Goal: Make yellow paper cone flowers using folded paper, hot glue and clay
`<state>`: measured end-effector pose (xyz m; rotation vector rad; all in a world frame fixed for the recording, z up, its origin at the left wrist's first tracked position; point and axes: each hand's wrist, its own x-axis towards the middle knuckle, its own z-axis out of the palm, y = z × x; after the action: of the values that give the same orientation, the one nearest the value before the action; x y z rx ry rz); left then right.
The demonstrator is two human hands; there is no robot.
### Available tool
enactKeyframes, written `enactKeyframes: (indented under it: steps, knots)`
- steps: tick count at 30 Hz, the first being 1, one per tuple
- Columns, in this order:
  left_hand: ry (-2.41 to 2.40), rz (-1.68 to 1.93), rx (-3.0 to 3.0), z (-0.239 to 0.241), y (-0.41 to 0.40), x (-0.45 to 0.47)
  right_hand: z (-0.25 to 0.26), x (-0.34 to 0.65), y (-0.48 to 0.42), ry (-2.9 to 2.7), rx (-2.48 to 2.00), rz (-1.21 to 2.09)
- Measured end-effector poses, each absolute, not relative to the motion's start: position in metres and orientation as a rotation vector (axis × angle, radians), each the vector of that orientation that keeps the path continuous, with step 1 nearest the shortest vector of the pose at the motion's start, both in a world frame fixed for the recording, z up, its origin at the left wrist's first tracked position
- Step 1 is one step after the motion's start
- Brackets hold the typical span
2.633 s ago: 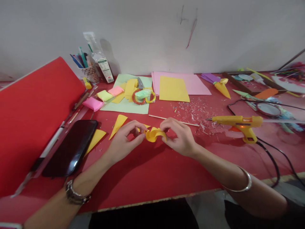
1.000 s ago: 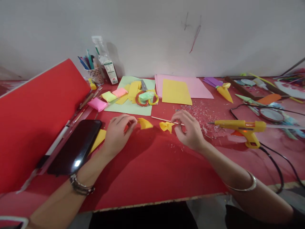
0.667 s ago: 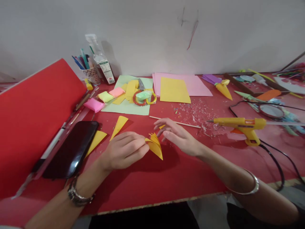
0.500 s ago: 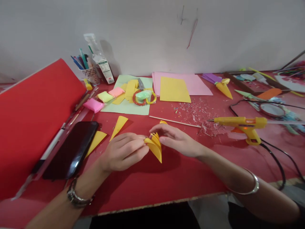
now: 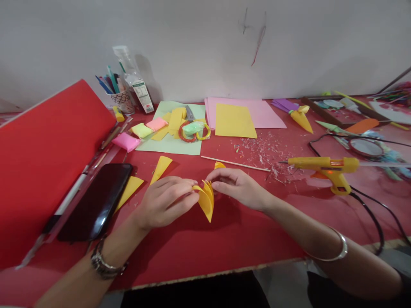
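Observation:
Between my hands is a yellow paper cone (image 5: 206,202), its layered petal-like edges upward and its point down over the red table. My left hand (image 5: 170,200) is closed on the cone's left edge in a pinch. On the other side my right hand (image 5: 236,187) pinches the upper right edge with thumb and forefinger. Behind the right fingers a further yellow paper piece (image 5: 219,164) partly shows. Another yellow paper cone (image 5: 161,168) lies just beyond my left hand, and a yellow paper piece (image 5: 130,191) sits partly under the phone.
A black phone (image 5: 96,203) lies at left beside a red board (image 5: 48,167). A yellow glue gun (image 5: 324,163) with cables lies right. A thin stick (image 5: 236,164), pencil shavings (image 5: 263,152), scissors (image 5: 189,113) and a yellow sheet (image 5: 236,120) are farther back, near a bottle (image 5: 139,87).
The yellow paper cone has shifted slightly left and turned, its edges spread wider. My right fingers have closed onto its right edge.

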<state>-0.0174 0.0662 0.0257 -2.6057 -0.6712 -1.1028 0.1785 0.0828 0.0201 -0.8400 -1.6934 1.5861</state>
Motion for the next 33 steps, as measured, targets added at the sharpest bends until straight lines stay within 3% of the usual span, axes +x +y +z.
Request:
enactKeyframes:
  steps: [33]
  knots:
    - [-0.444, -1.068, -2.447, 0.0235, 0.0676, -0.0158, 0.0182, 0.1781, 0.0849, -1.633, -0.965, 1.623]
